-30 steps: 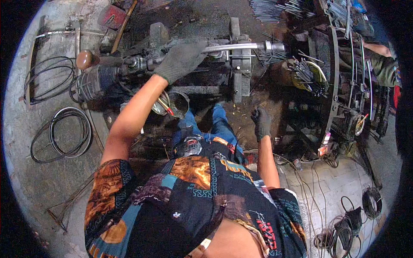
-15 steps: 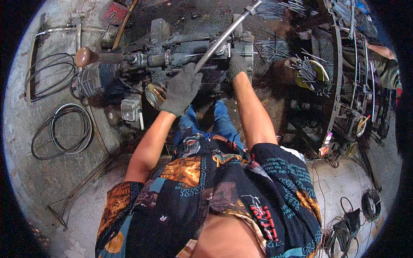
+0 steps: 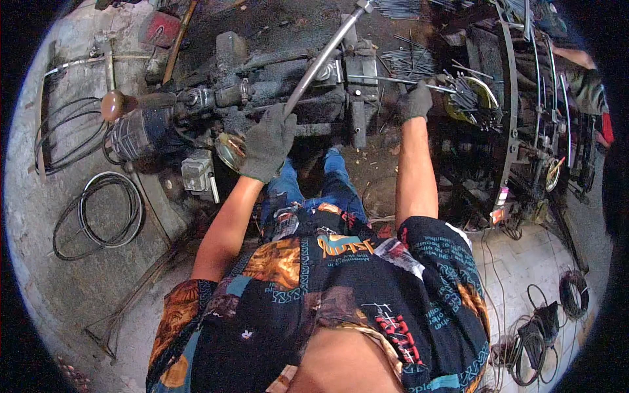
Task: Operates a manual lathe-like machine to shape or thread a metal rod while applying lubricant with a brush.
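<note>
Our left hand [image 3: 267,143] grips the lower end of a steel bar [image 3: 322,63] slanting over the machine [image 3: 232,93]; it's probably heavy, stiff. Our right hand [image 3: 416,101] holds a thin metal rod [image 3: 380,78], likely light, slick, best pinched firmly near its outer end.

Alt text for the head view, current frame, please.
A gloved left hand grips a thick metal bar slanting up and to the right across a dark machine; the gloved right hand holds a thin rod. A bunch of rods sits just right of that hand.
</note>
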{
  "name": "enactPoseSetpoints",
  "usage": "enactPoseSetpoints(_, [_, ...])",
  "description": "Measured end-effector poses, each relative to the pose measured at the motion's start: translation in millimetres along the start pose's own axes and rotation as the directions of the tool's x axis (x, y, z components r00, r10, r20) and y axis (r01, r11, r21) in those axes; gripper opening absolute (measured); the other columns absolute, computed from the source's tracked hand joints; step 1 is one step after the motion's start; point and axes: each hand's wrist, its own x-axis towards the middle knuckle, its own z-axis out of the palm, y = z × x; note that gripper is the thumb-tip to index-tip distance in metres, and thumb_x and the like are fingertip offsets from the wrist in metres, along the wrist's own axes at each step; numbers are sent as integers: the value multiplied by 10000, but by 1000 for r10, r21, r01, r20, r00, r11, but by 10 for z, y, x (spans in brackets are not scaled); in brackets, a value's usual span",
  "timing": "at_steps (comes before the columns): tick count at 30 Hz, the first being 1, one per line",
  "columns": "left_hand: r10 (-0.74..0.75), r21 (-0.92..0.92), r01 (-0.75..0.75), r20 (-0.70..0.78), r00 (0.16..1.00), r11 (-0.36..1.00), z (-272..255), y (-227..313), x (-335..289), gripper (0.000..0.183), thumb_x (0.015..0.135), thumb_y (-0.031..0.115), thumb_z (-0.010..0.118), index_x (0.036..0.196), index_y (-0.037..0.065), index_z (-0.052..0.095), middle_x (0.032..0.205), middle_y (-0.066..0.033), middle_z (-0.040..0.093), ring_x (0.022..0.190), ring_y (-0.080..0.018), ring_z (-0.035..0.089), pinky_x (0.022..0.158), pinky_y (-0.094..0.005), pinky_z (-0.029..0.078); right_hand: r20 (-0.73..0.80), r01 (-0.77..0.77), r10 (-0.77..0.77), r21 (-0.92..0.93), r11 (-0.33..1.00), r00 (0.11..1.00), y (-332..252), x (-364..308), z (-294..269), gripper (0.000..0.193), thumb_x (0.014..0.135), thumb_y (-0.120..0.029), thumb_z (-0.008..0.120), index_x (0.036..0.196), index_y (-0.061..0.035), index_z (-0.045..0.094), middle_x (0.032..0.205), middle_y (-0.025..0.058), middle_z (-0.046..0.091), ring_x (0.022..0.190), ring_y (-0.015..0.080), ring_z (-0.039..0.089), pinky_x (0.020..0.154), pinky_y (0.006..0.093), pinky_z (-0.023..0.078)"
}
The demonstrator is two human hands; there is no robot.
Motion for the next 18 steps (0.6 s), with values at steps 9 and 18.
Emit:
enactPoseSetpoints(9, [14,22,-14,9,1000,1000,-69,89,73,320,958,302,625,1134,34,631,933,-225,678,810,-425,668,697,-492,526,238,-176,173,-8,984,956,82,-67,-1166,245,999,-145,539,1236,-103,494,762,13,499,635,146,505,618,364,520])
enactPoseSetpoints(18, [-53,54,48,80,995,997,-89,36,128,266,978,241,608,1117,14,624,951,-237,655,870,-436,645,740,-470,508,253,244,-68,-772,587,965,1489,206,-2154,399,943,-212,564,1263,17,630,1183,180,693,1058,290,647,982,396,474])
